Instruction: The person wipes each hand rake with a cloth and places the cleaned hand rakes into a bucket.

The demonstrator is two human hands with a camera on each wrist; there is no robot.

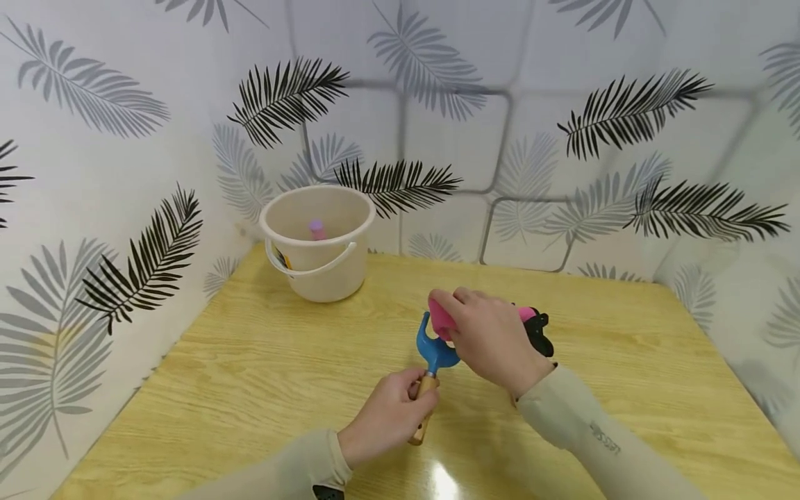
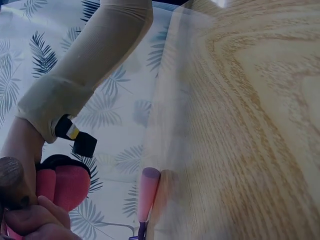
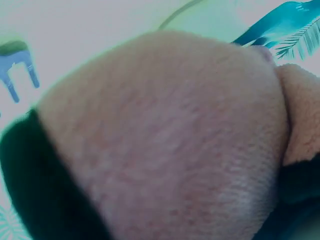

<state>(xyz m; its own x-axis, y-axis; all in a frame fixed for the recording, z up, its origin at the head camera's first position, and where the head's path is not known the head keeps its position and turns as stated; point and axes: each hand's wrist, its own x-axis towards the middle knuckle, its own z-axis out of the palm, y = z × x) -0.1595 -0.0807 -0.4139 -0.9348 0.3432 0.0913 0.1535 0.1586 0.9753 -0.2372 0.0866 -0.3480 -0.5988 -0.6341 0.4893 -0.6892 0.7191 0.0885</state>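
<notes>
My left hand [image 1: 390,413] grips the wooden handle [image 1: 423,410] of a small blue garden fork [image 1: 435,353]. Its head points away from me, and the pink thing partly covers it. Over that head, my right hand [image 1: 490,333] holds a soft-looking pink thing [image 1: 441,319], perhaps a cloth. More pink shows beyond the hand, near a black piece [image 1: 539,332] at the wrist. In the left wrist view, a black edge borders the pink thing [image 2: 72,185]. A blurred, fuzzy shape fills most of the right wrist view, with blue prongs [image 3: 20,72] at its left.
A cream bucket [image 1: 325,271] with a handle stands at the back left; a pink-and-purple piece [image 1: 317,229] shows inside. Another pink handle [image 2: 148,192] appears beyond my right arm in the left wrist view. Leaf-patterned walls [image 1: 450,229] border the wood-grain table [image 1: 250,389].
</notes>
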